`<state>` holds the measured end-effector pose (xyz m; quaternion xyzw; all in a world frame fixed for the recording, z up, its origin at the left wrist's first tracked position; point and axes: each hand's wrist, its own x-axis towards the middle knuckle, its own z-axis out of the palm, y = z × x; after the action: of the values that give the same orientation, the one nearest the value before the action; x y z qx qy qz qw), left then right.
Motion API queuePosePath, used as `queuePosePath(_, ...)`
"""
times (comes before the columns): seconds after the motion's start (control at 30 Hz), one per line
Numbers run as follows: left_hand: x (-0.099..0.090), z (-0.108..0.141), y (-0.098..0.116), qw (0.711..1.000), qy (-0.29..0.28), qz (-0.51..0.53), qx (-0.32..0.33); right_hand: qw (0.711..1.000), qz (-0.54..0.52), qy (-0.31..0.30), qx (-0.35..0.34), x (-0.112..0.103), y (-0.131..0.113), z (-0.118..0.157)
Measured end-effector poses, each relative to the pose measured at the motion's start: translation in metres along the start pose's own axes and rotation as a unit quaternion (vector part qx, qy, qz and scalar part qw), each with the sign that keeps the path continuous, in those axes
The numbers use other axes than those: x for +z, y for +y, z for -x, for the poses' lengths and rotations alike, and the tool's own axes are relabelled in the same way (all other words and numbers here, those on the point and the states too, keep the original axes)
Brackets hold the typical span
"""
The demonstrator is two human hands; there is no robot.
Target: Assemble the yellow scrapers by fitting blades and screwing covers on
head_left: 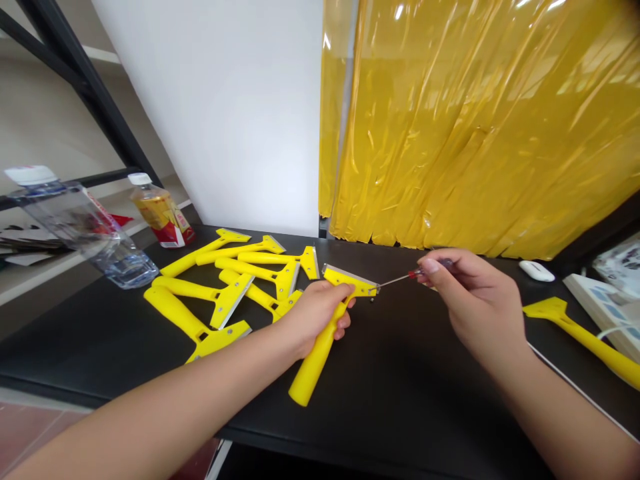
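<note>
My left hand (315,317) grips a yellow-handled scraper (320,350) around its neck, with the handle pointing down toward me. The scraper's yellow head (350,282) carries a metal blade. My right hand (475,300) pinches a slim screwdriver (400,278) with a red and dark handle, its thin shaft reaching to the end of that head. A tiny metal part (371,299) lies just below the head. Several similar yellow scrapers (225,267) lie overlapping to the left of my left hand. One more yellow scraper (575,327) lies right of my right hand.
Everything rests on a black table (400,413). At the back left stand a clear plastic bottle (85,230) on its side and a juice bottle (160,210). A white oval object (536,271) and a white box (605,310) sit at right, before a yellow plastic strip curtain (475,133).
</note>
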<state>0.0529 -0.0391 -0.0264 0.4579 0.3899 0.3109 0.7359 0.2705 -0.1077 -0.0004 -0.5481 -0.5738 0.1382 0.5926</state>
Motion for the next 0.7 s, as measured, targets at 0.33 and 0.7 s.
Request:
queuePosePath(0.33,0.0034,0.0034,0.0014,0.999,-0.022,0.005,-0.025,1.0,-0.007,-0.006,0.003,0.0035,0.0009,-0.0007)
queuePosePath(0.7,0.0012,0.0015,0.0034,0.993,-0.06,0.077,-0.073,1.0,-0.002,-0.004,-0.003,0.0035,0.0009,0.0002)
